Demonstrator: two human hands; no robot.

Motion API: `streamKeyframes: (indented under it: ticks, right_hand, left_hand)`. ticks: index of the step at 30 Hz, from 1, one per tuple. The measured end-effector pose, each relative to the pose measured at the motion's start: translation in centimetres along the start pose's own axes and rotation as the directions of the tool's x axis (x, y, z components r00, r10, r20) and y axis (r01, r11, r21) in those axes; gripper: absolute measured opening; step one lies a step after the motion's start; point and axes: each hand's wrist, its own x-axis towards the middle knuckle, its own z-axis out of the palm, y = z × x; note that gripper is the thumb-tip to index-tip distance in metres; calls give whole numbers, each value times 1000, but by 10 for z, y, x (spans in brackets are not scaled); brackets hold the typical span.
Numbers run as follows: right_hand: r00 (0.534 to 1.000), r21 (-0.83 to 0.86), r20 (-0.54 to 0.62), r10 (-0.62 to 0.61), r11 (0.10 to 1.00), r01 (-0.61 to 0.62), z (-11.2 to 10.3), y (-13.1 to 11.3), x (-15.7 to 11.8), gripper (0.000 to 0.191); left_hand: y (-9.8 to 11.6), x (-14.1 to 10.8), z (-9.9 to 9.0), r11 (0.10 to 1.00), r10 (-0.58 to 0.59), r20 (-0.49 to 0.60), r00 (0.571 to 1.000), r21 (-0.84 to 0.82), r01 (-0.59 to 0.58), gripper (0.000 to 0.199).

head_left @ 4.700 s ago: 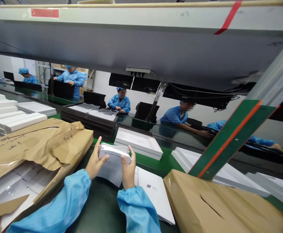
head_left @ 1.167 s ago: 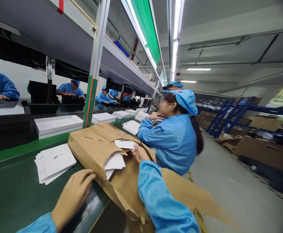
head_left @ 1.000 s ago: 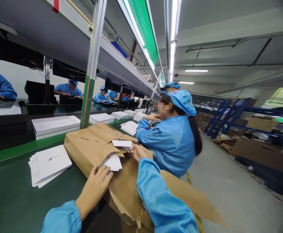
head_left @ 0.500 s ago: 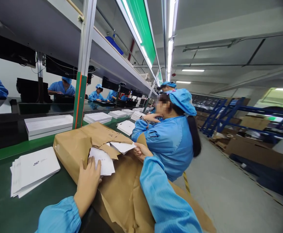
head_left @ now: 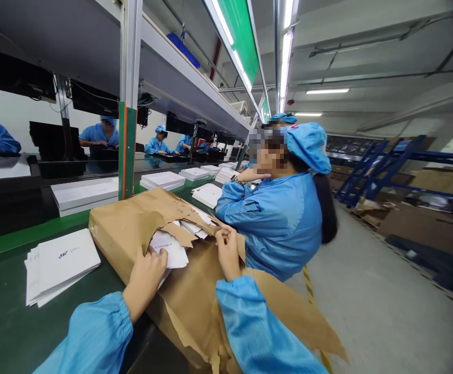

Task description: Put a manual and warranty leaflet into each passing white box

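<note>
A large package in torn brown wrapping paper [head_left: 133, 210] lies on the bench in front of me, with white printed booklets [head_left: 168, 250] showing through the ragged opening. My left hand [head_left: 146, 272] is at the near left of that opening, its fingers curled in on the booklets; the fingertips are partly hidden. At the opening's right end, my right hand [head_left: 228, 252] pinches the torn edge of the paper. More white sheets [head_left: 195, 226] show beneath the flap between my hands. Left of the package is a stack of white booklets [head_left: 63, 262] with a dark logo.
White box trays [head_left: 90, 195] stand in a row along the green bench [head_left: 0, 296]. Another booklet stack [head_left: 207, 195] lies beyond the package. A co-worker in blue [head_left: 276, 218] sits close on the right. A metal post [head_left: 128, 104] rises behind the package. Other workers sit across the line.
My right hand has let go of the white sheets it held and now pinches the torn paper edge. The opening shows more sheets. My left fingers have curled in. The view has shifted slightly.
</note>
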Motion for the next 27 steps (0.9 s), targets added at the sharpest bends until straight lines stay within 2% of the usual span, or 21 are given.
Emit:
streamKeyframes:
  ticks: [2,4,5,7,8,10,12,16,18,22,27]
  right_hand:
    - [997,18,74,29,999,-30,3,-1,-28,22]
    - [959,102,233,162,976,-190,11,-2,-50,22]
    - [913,161,325,246,937,-310,15,-2,-57,22]
    - [802,272,464,376,801,-533,24,-2,-65,24]
    - [767,312,489,416,738,-599,26,-2,-65,25]
    - [754,351,467,462,686,-637,28,0,-62,25]
    - [743,343,444,501,671,-658,26,4,-58,24]
    - [670,260,515,535,647,-716,28,8,-55,24]
    - [672,248,526,521,663,-707,36,9,-54,20]
    - [727,277,452,517,693,-666,46,11,-46,14]
    - [796,375,381,471,707,-599,26,7,-38,18]
  left_hand:
    - [-4,6,-9,999,28,18,999,-46,-27,20]
    - [-9,13,-21,998,-2,-3,1000,-67,2,19]
    - [-10,16,-26,997,-21,-26,999,-68,20,19]
    - [-11,20,-32,998,-41,-67,997,-60,37,20]
    - [-10,21,-32,998,-35,-77,996,-53,31,21]
    - [-8,18,-27,999,-6,-75,997,-36,4,20]
    - [-5,13,-17,1000,15,-61,998,-26,-16,18]
    - [0,4,1,997,68,-48,997,-36,-70,14]
    - [1,1,3,993,99,-59,993,-59,-102,15]
    - [-3,-6,-2,987,84,-138,987,-127,-102,19]
    - [-20,-23,-6,976,-25,-225,974,-217,-25,25]
